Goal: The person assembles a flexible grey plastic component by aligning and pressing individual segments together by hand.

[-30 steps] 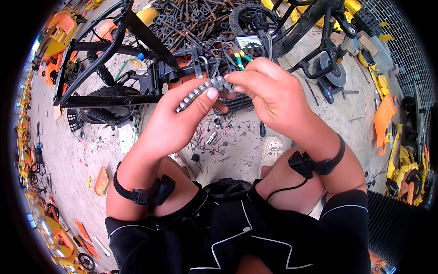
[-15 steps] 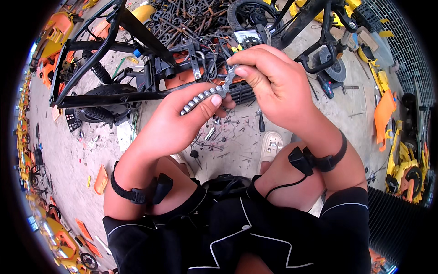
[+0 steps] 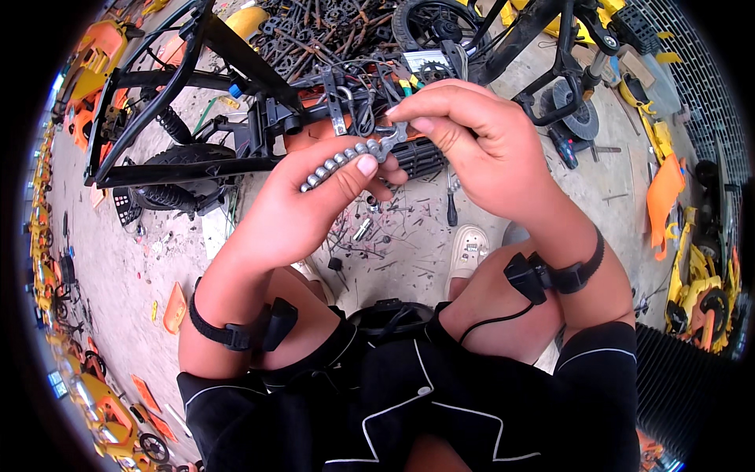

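Observation:
A grey metal chain is held up in front of me, with a row of its rollers lying along my left hand. My left thumb presses the chain against the curled fingers. Past the thumb, a short length of links runs up to the right. Its end is pinched between the thumb and forefinger of my right hand, whose other fingers are folded and partly out of sight. Behind the hands lie cables and dark parts of a black vehicle frame.
On the floor are a dark-handled screwdriver, a small silver cylinder and a cordless drill. A heap of rusty metal parts fills the back. Left lies a wheel; orange and yellow panels line the right.
The free end of the chain has tilted lower and my right hand has shifted slightly to the right. My left hand keeps its hold, its fingers slightly moved.

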`<state>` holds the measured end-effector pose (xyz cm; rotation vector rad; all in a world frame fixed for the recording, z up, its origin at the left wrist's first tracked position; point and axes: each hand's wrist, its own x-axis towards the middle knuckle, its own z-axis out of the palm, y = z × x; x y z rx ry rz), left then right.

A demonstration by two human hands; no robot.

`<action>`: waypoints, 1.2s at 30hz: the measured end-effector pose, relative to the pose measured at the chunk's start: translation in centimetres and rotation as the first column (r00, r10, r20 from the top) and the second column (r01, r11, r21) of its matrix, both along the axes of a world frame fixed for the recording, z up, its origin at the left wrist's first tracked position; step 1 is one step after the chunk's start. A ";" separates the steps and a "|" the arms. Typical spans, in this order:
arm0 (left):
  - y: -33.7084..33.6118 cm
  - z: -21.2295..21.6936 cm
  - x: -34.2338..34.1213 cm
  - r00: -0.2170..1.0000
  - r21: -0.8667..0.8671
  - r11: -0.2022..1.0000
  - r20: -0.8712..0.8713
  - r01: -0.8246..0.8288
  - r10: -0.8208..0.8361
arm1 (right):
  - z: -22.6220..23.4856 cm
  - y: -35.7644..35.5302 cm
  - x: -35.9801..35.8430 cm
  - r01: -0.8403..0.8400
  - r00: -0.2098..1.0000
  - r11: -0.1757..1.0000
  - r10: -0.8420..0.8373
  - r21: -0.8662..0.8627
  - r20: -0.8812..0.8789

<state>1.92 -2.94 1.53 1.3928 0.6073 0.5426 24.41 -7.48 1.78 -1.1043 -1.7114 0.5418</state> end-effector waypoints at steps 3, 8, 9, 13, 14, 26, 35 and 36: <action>0.2 0.3 0.0 1.000 -0.011 1.000 0.024 -0.004 0.005 | 0.2 -0.1 0.2 -0.003 0.999 1.000 0.004 -0.028 0.033; 0.1 -0.1 0.1 0.999 -0.032 0.999 0.031 -0.017 0.018 | -0.3 -0.5 -0.9 0.018 0.999 0.996 -0.020 -0.082 -0.032; 0.1 -0.1 0.1 1.000 -0.022 0.999 0.015 -0.026 0.027 | -0.4 -0.5 -1.0 0.030 0.999 0.995 -0.034 -0.091 -0.036; 0.2 0.4 0.2 0.999 -0.004 0.999 -0.017 -0.044 0.044 | -1.2 -0.6 -1.8 0.044 0.961 0.961 -0.115 -0.275 -0.250; 0.2 0.5 0.0 0.999 -0.006 0.999 -0.020 -0.050 0.050 | -0.8 -0.7 -1.9 0.033 0.956 0.938 -0.130 -0.346 -0.261; 0.1 0.6 -0.1 0.997 -0.231 0.973 0.074 0.002 0.016 | -2.0 -0.1 -2.4 0.129 0.980 0.990 -0.136 -0.054 -0.143; -0.3 0.3 0.4 0.991 -0.114 0.987 0.069 -0.110 0.119 | -2.3 -0.7 -3.0 0.107 0.950 0.986 -0.140 -0.130 -0.280; -0.2 0.3 0.2 0.989 -0.129 0.985 0.078 -0.118 0.129 | -2.0 -0.8 -3.1 0.135 0.965 0.988 -0.148 -0.074 -0.217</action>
